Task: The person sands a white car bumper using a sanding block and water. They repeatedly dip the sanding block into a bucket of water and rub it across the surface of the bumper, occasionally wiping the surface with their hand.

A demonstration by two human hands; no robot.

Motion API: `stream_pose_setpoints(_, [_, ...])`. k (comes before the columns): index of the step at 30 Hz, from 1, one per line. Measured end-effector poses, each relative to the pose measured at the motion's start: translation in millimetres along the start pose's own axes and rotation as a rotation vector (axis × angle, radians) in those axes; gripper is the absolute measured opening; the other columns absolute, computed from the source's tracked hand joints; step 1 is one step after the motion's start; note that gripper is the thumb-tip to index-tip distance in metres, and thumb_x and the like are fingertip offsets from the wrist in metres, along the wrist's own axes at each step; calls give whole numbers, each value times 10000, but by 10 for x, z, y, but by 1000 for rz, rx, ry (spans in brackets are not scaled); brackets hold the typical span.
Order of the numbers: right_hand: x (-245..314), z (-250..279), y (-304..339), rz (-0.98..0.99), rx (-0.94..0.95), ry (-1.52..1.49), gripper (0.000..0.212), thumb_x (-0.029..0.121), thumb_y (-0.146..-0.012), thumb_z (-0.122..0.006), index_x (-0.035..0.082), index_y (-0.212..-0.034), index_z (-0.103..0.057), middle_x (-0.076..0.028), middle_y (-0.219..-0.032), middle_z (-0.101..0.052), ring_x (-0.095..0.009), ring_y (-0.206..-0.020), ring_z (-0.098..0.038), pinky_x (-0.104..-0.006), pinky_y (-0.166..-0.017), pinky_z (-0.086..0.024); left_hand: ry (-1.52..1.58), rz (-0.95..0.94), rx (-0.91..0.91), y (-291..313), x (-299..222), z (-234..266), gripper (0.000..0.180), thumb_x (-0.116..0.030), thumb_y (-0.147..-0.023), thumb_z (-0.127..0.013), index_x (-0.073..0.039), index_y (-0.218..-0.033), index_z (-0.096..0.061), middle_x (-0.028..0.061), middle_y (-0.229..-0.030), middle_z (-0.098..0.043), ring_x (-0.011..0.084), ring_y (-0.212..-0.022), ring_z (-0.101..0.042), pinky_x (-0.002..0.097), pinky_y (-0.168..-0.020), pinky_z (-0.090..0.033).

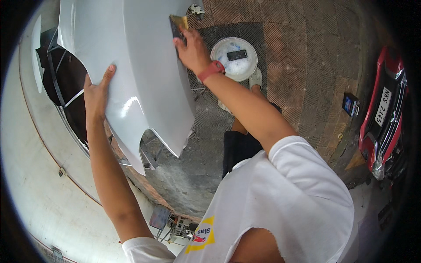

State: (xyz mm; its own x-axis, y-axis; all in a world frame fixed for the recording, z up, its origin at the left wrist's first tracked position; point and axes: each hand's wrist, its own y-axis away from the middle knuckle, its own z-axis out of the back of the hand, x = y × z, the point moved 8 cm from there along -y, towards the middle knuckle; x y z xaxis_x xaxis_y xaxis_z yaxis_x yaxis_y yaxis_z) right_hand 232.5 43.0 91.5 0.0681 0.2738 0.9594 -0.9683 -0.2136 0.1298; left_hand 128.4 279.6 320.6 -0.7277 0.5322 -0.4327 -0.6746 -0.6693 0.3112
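Observation:
A glossy light-grey car body panel [147,52] stands in front of me, its lower end notched and pointed. My left hand [97,94] grips its left edge; the thumb lies on the face and the fingers go behind, out of sight. My right hand [193,50], with a red band on its wrist, is at the panel's right edge. Its fingers are closed on a thin sheet [179,24], dark on one side and yellowish on the other, which looks like folded sandpaper. The sheet touches the panel's edge.
Right of the panel, a white bucket [237,72] holds foamy water and a dark rectangular block [237,55]. Metal stand bars [72,98] show behind the panel. A small dark box [350,104] lies on the tiled floor. A red car front [383,109] is at far right.

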Motion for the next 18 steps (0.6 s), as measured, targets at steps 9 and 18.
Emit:
stream_pose_setpoints(9, [203, 67, -14, 68, 21, -15, 562, 346, -1005, -731, 62, -1481, -641, -224, -1288, -680, -434, -1200, -661, -494, -1065, -539, -25, 33, -17, 10, 46, 9, 951, -646, -870, -866, 46, -1474, -618, 208, -1337, -725, 296, -1203, -700, 374, -1091, -514])
stream_pose_setpoints(18, [-1, -39, -319, 19, 4, 34, 623, 390, -993, -749, 0, -1465, -642, -294, -1375, -659, -446, -1277, -648, -496, -1099, -532, -21, 16, -20, 18, 35, 11, 966, -661, -871, -857, 61, -1466, -614, 218, -1317, -730, 303, -1167, -720, 389, -1062, -541])
